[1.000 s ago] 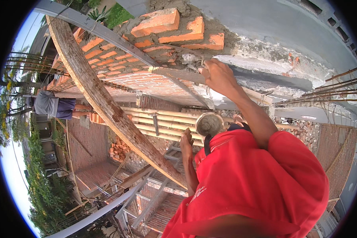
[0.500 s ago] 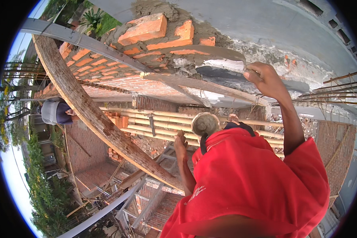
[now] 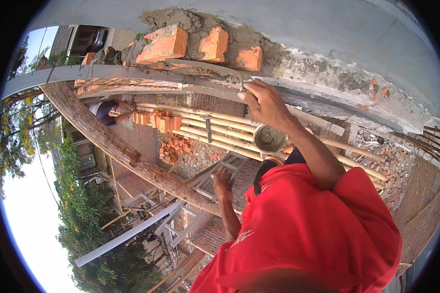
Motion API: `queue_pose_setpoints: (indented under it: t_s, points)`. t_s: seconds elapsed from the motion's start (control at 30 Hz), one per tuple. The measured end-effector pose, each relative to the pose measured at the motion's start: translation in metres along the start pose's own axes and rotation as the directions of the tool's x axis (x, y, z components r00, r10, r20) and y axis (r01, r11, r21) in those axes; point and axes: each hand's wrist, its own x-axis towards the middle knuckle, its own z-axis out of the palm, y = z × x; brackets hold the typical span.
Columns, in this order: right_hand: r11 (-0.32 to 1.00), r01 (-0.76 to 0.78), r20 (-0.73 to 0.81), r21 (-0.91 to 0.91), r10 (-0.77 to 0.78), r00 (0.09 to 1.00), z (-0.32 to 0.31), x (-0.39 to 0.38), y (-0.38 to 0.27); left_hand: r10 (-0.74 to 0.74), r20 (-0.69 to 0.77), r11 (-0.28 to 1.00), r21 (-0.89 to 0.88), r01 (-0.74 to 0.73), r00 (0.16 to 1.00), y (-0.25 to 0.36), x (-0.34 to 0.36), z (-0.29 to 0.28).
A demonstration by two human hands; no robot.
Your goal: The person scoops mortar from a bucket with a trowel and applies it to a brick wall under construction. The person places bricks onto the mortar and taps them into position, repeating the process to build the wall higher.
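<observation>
My right hand (image 3: 265, 103) is raised to the top of a wall and grips the handle of a trowel (image 3: 200, 67). The blade lies flat under three orange bricks (image 3: 164, 44) set in grey mortar (image 3: 261, 46). Just below that hand sits a small round bucket of mortar (image 3: 269, 138). My left hand (image 3: 223, 181) hangs lower by my red shirt, fingers loose and holding nothing, close to the lower end of a slanting wooden pole (image 3: 122, 149).
A grey concrete beam (image 3: 327, 34) runs over the bricks. Bamboo scaffold poles (image 3: 215, 131) cross below. Far down are a stack of bricks (image 3: 156, 119), a person bent over (image 3: 107, 110), a white pipe (image 3: 127, 234) and trees on the left.
My right hand with the trowel has swung back left from the bare beam to the mortared bricks. The bricks now sit closer and higher in view. My left hand has barely moved.
</observation>
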Motion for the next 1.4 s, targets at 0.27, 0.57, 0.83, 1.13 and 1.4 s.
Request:
queue_pose_setpoints:
  t_s: [0.27, 0.57, 0.83, 1.13, 1.4]
  points:
    - [0.999, 0.004, 0.073, 0.032, -0.007, 0.997, 0.022, -0.004, 0.008, -0.065, -0.143, 0.994, -0.097, 0.051, 0.988, -0.056, -0.054, -0.005]
    - [0.987, -0.159, 0.277, -0.002, 0.154, 0.949, 0.031, 0.008, 0.008, -0.153, -0.239, 0.982, -0.144, 0.121, 0.959, -0.103, -0.095, -0.017]
    - [0.996, -0.065, 0.192, 0.053, 0.054, 0.98, -0.035, -0.007, -0.02, -0.168, -0.164, 0.979, -0.143, 0.145, 0.972, -0.102, -0.084, -0.012]
    - [0.957, 0.08, -0.236, -0.279, -0.149, 0.96, -0.11, -0.019, -0.068, -0.126, -0.057, 0.976, -0.184, 0.114, 0.99, -0.098, -0.032, -0.017]
    - [0.676, 0.112, -0.066, -0.728, -0.232, 0.97, -0.118, 0.008, -0.091, -0.131, -0.048, 0.968, -0.224, 0.117, 0.99, -0.113, 0.002, -0.026]
